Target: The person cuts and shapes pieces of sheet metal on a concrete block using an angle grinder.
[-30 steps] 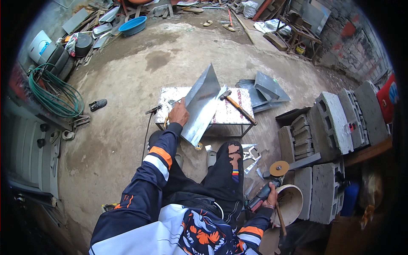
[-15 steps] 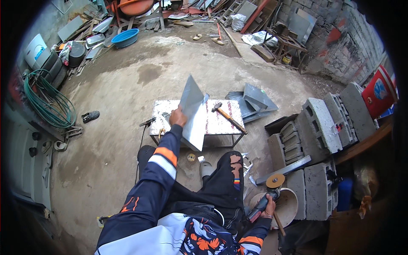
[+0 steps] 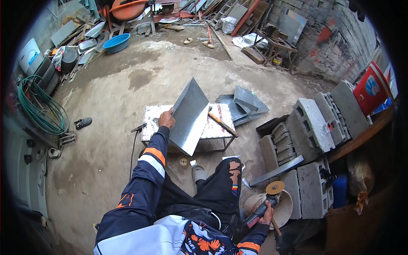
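Observation:
My left hand (image 3: 166, 118) grips the left edge of a bent piece of sheet metal (image 3: 190, 121), which stands tilted on a small low table (image 3: 155, 111). Part of the tabletop is hidden behind the metal. Just right of the sheet lies a hammer (image 3: 223, 124) with a wooden handle, its head now mostly covered by the metal. Low on my right side, my right hand (image 3: 266, 213) is wrapped round an angle grinder (image 3: 259, 211) with a tan disc (image 3: 275, 187) facing up. The grinder hangs over a pale round bucket (image 3: 287, 206).
More bent sheet metal (image 3: 246, 104) rests on the floor beyond the table. Concrete blocks (image 3: 313, 123) stand stacked at right, with a metal strip (image 3: 276, 171) and a red cooler (image 3: 371, 89). A loose disc (image 3: 183, 162) lies near my foot. A coiled green hose (image 3: 40, 108) hangs at left.
My left hand has turned the sheet metal so more of its broad face shows, and it now covers the hammer's head. The grinder stays low at my right. The whole view has shifted slightly.

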{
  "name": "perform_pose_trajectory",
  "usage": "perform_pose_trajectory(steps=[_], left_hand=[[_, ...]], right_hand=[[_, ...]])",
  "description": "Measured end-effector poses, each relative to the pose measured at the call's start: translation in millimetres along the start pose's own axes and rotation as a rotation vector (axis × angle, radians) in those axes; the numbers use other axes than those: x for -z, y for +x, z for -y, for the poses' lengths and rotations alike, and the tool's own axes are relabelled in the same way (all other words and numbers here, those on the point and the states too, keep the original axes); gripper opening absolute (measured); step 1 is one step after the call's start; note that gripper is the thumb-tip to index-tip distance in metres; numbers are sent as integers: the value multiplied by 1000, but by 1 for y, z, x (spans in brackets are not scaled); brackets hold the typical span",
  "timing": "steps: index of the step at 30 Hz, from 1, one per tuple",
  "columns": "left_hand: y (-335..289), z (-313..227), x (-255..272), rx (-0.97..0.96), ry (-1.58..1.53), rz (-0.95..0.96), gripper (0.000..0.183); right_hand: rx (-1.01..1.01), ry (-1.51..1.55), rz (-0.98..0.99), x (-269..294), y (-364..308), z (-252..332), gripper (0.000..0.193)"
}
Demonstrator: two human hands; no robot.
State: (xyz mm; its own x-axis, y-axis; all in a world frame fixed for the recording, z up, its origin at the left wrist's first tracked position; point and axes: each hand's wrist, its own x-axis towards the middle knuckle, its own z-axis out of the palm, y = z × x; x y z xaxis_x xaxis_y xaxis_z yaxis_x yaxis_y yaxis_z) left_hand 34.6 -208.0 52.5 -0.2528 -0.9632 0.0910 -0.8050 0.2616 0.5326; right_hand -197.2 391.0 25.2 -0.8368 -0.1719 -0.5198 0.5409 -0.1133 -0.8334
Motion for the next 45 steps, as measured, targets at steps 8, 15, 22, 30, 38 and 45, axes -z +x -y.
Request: perform_pose_trajectory(steps=[8,15,22,30,38,45], left_hand=[[-16,84,-28,34,-225,42,60],[7,141,-30,25,-176,72,56],[1,77,-7,30,-107,56,58],[-5,15,47,-332,191,-98,52],[-35,8,33,-459,424,-212,58],[-60,-8,15,-420,526,-261,55]], right_hand=[[21,43,-20,-9,10,13,30],[24,-119,-72,-25,14,15,30],[49,-49,-106,-13,32,32,30],[249,-41,29,-101,75,68,28],[551,-50,87,-198,125,97,38],[661,86,145,-263,138,132,33]])
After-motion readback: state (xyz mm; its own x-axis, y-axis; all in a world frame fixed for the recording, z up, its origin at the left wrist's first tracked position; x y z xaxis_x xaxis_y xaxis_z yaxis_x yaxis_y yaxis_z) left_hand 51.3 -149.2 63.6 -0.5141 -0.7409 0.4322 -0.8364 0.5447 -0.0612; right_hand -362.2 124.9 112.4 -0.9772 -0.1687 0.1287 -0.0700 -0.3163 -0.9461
